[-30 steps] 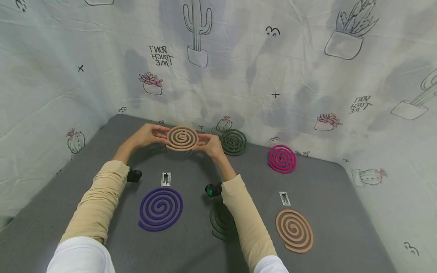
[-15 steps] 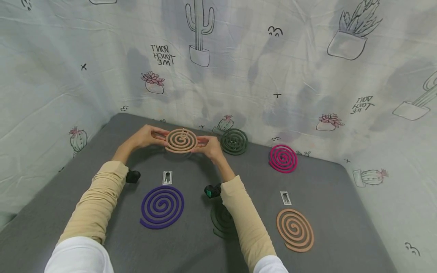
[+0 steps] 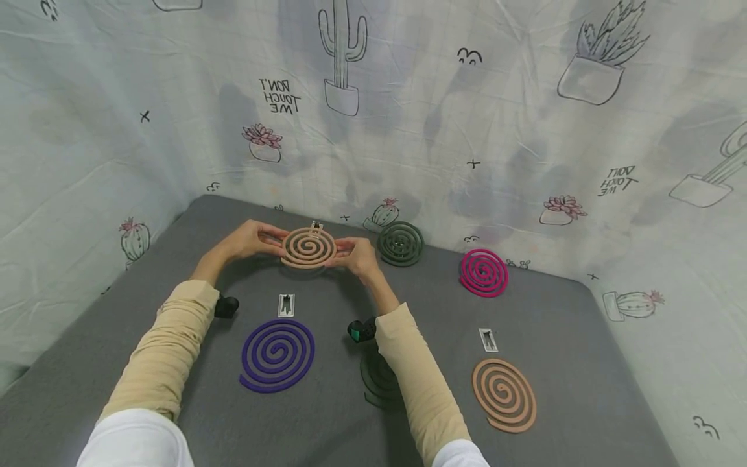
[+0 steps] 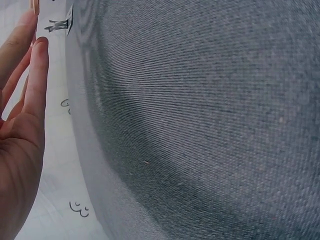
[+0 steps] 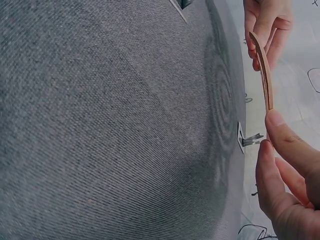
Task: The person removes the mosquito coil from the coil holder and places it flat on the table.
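Observation:
Both hands hold a tan mosquito coil [image 3: 311,246] near the far side of the grey table. My left hand [image 3: 248,239] pinches its left edge, and my right hand [image 3: 358,256] pinches the right edge between thumb and fingers. Seen edge-on in the right wrist view, the coil [image 5: 266,75] hovers over the tabletop, its shadow beneath. A small metal coil stand [image 3: 316,226] with an upright prong shows just behind it; the right wrist view has this stand [image 5: 245,139] close by the right fingertips. Only a sliver of the coil [image 4: 35,6] enters the left wrist view.
A purple coil [image 3: 277,354], a dark green coil [image 3: 373,379] partly under the right forearm, and a tan coil [image 3: 503,395] lie nearer. Flat metal stands [image 3: 286,305] [image 3: 488,340] lie beyond. Another green coil [image 3: 400,244] and a pink coil [image 3: 484,273] sit raised near the curtain [image 3: 408,130].
The held coil has moved slightly toward me, both hands with it. The stand, earlier seen through the coil's middle, now shows at its far edge. The other coils stay put.

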`<state>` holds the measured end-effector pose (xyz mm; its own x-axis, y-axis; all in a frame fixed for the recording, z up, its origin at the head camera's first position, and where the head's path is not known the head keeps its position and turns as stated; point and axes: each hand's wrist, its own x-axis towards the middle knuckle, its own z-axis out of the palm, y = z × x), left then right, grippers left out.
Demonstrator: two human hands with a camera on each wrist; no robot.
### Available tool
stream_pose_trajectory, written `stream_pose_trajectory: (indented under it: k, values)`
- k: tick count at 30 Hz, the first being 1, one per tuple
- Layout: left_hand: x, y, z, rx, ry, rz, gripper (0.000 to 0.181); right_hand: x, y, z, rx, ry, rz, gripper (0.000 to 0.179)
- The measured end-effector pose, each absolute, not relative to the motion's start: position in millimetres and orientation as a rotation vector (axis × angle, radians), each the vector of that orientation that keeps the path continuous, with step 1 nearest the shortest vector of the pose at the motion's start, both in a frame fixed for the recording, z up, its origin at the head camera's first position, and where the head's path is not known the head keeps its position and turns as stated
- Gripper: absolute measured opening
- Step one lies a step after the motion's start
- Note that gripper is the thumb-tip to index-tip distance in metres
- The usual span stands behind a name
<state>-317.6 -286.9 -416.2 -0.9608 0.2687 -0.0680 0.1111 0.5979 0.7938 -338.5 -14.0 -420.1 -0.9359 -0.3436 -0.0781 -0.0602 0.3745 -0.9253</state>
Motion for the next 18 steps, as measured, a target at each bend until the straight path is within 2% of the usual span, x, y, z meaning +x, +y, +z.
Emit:
stream_pose_trajectory:
  k: [18]
  values:
    - [-315.3,-287.7,-426.0,0.349,2.711,1.283,0.053,-334.6,-27.5,-428.3,-0.27,2.519,-1.534,0.052]
